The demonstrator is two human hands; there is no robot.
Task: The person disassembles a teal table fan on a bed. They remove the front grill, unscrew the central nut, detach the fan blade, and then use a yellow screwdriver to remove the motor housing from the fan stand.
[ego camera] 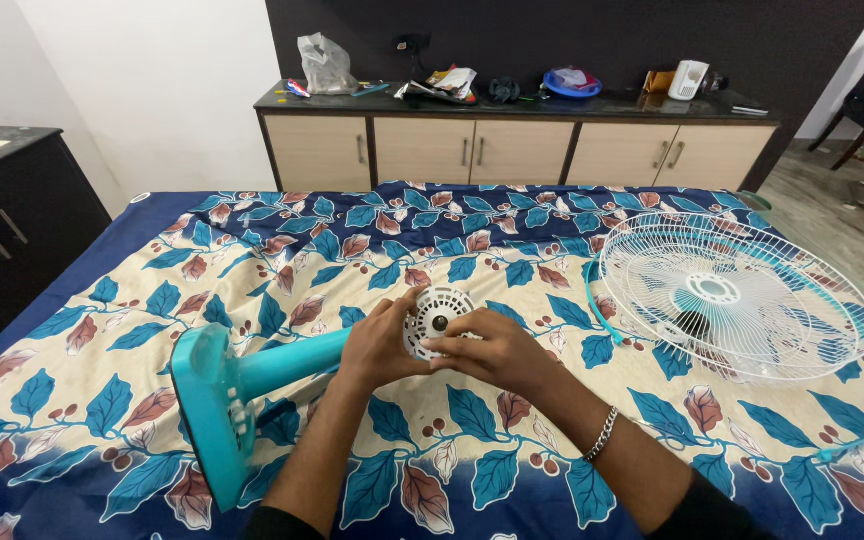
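Your left hand point(377, 345) and right hand point(487, 350) are both clamped around the fan's white motor head point(435, 318) — near the bed's middle, on a teal stand point(227, 400) lying sideways. If your grip slips, it could roll (nothing braces it). The white grille point(737, 297) lies to the right.

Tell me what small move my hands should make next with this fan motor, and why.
Probably keep the left hand steadying the white round fan motor housing while the right hand works at its dark centre shaft. Both hands grip it now, the turquoise plastic fan stand lies on its side, and the white wire fan grille sits detached.
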